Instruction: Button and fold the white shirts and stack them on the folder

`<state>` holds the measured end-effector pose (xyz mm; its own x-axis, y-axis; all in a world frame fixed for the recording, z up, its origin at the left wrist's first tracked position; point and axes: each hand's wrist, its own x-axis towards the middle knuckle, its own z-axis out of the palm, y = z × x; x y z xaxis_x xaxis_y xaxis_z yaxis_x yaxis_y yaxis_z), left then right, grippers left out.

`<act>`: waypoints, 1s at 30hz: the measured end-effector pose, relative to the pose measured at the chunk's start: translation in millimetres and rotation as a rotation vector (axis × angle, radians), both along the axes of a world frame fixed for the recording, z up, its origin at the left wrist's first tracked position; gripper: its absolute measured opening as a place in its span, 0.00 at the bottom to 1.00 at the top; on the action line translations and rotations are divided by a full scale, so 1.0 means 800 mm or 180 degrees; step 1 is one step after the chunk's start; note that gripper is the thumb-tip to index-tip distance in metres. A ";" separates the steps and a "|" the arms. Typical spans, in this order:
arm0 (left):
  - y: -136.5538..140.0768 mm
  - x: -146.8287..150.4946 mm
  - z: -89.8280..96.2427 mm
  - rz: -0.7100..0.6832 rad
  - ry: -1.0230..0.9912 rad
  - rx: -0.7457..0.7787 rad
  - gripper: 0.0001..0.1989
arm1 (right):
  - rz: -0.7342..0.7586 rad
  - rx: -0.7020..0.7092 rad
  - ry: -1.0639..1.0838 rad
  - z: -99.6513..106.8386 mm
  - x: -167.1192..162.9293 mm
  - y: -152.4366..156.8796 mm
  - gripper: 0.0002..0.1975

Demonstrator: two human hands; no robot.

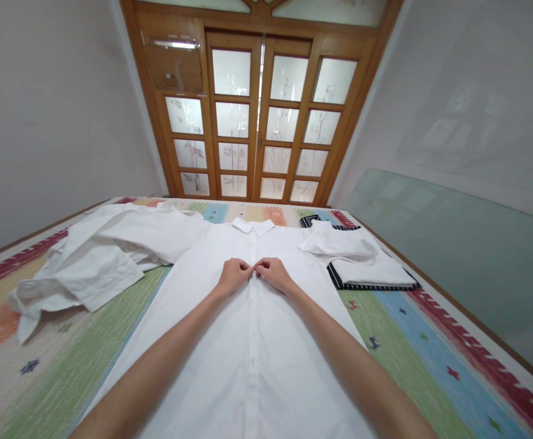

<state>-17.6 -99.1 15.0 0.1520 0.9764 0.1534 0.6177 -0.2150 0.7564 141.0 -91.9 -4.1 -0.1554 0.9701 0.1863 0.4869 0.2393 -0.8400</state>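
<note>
White shirt (pixel 278 347) lies flat mid-frame, collar (pixel 253 226) straight; left hand (pixel 235 274) and right hand (pixel 272 272) both pinch its front strip (pixel 252 341), so buttoning looks underway, how much is fastened unclear.

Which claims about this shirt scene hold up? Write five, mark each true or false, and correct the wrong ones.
1. The left hand and right hand meet at the front strip of the white shirt. True.
2. The collar is the part nearest the person. False: it lies toward the far end, near the doors.
3. A rumpled white garment lies on the left. True.
4. The cloth underneath is plain white. False: it has coloured stripes and small figures.
5. The doors have panes. True.
</note>
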 end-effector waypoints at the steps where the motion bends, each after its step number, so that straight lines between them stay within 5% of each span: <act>1: 0.000 0.000 0.000 -0.0003 -0.0017 -0.0009 0.10 | -0.0010 -0.0004 -0.0039 0.000 0.000 0.000 0.09; 11: 0.003 -0.003 -0.005 -0.0036 -0.0160 -0.0053 0.07 | -0.0143 0.0054 -0.0595 0.014 -0.003 -0.002 0.05; 18: -0.001 -0.001 -0.014 0.0229 0.0075 0.0710 0.06 | -0.0187 -0.0138 -0.0612 0.011 -0.004 0.001 0.09; 25: -0.001 0.001 -0.019 0.0252 -0.0054 0.0519 0.04 | -0.0295 -0.0648 -0.0506 0.021 -0.010 0.003 0.10; 30: 0.000 -0.001 -0.018 0.0282 -0.0049 0.0558 0.02 | -0.0385 -0.0604 -0.0750 0.028 -0.014 -0.002 0.09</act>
